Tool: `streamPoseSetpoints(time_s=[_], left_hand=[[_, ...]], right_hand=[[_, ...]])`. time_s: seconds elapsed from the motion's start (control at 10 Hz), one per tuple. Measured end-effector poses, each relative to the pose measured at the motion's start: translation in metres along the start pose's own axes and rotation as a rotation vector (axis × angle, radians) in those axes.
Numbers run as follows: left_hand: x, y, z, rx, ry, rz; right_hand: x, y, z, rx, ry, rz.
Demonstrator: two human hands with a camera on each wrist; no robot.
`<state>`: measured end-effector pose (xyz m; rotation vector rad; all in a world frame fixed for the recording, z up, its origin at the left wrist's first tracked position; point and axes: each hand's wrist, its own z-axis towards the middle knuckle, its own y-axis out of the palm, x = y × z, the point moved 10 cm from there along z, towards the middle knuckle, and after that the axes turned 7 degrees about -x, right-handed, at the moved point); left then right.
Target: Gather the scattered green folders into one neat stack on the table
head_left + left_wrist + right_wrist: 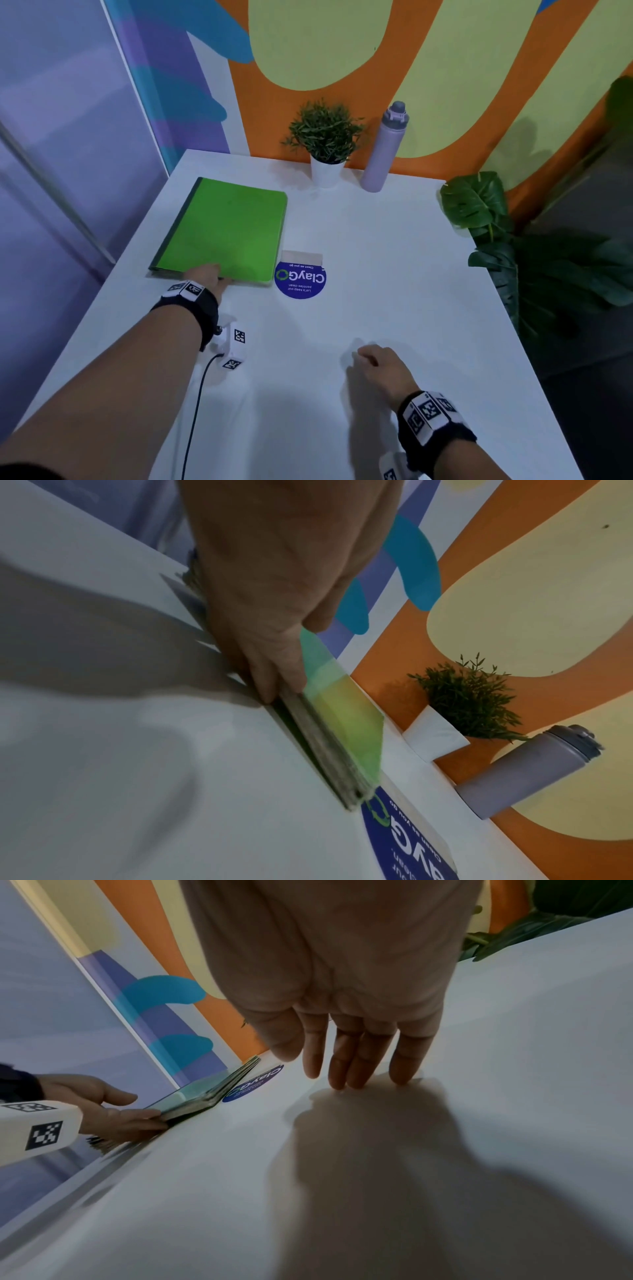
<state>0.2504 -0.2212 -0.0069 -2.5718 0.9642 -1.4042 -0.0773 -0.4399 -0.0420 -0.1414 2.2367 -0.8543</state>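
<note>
both forearms come in from the near edge of the tabletop [394, 240], so starting there. left hand [205, 275] is out at the near edge of the green folders [222, 229], and from the left wrist view the fingers [270, 680] lie straight against the side of the pile while the thumb sits up on the top cover, so it's more of a flat push than a real grab. my guess is it's squaring up the edges, since the covers already line up.

the folders sit toward the far left part of the tabletop, spine along the left, near right corner touching or just over the round blue sticker [300, 279]. bright green top cover, a bit see-through at the lifted corner in the wrist view, with several layers of greyish paper edges under it. i see no strays anywhere else, so it looks basically gathered.

further right, the potted plant [325, 144] and purple bottle [385, 147] stand along the far edge, well apart from the pile.

right hand [380, 366] is near the near edge, relaxed, fingertips [356, 1080] on the bare top, holding nothing, probably just steadying.
</note>
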Motion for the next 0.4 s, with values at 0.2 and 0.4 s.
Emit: streamPoseSetpoints(time_s=[0.2,0.4], left_hand=[[0.025,-0.001,-0.022,0.083,0.134,0.179],[0.017,0.008,-0.04,-0.071,0.147,0.48]], right_hand=[[-0.004,0.002,-0.006,-0.033,0.024,-0.012],[-0.026,0.007,-0.03,-0.15,0.013,-0.159]])
